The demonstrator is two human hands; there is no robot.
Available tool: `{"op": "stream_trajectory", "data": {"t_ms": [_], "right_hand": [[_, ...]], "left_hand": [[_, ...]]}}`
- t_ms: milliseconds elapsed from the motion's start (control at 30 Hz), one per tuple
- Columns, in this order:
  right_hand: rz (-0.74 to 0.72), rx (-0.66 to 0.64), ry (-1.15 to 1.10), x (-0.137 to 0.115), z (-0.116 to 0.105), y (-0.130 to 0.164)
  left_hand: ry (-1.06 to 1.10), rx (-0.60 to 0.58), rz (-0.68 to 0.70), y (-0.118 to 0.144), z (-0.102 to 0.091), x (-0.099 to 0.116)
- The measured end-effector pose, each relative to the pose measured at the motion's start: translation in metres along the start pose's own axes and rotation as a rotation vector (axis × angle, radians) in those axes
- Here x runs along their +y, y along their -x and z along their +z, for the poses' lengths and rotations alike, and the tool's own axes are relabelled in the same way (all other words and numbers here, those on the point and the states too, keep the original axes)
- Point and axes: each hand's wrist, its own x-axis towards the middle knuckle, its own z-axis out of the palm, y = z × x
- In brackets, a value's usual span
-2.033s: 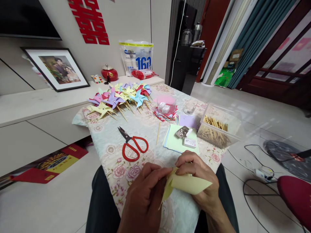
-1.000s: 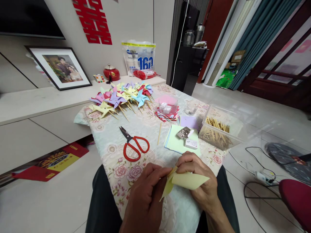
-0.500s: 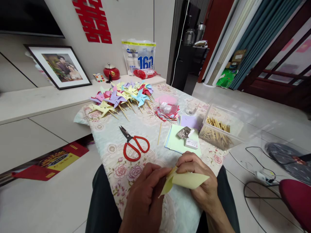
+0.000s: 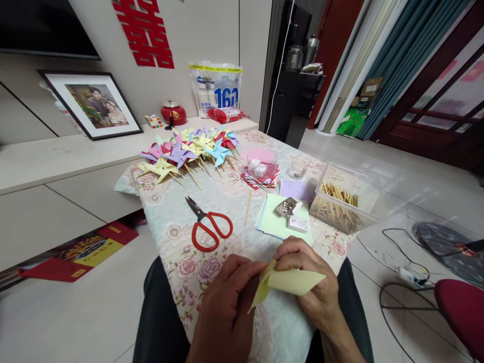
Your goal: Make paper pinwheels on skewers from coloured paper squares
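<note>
— Paper [image 4: 293, 281] first: you're pinching a pale yellow folded sheet at the near edge of the table [image 4: 170, 217], your left hand [image 4: 227, 307] and right hand [image 4: 310, 282] both pressing fingertips together on its folded corner. Keeping that pinch tight should be helping the flaps stay aligned.

— And around you?

— Scissors [image 4: 207, 228] are lying beyond your hands, pinwheels [image 4: 189, 151] are piling up at the far left, sticks [image 4: 338, 204] are sitting in a clear box on the right.

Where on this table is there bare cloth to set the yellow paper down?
Bare tablecloth lies left of the red scissors, and more between the scissors and the pinwheel pile. A narrow strip runs by the loose stick. The right side is crowded: green paper stack, stick box, pink tub. Both hands hold the yellow paper.
</note>
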Motion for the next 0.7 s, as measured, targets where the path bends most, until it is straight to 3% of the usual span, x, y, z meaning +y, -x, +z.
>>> {"op": "stream_trajectory", "data": {"t_ms": [400,700], "right_hand": [[0.009,-0.013,-0.004,-0.0063,-0.0009,-0.0045],[-0.053,0.075,0.016,-0.0027,0.0042,0.0015]], "left_hand": [[-0.3,0.011,0.147,0.0058,-0.0032,-0.002],[-0.485,0.051,0.26,0.0056,-0.0071,0.0033]]}}
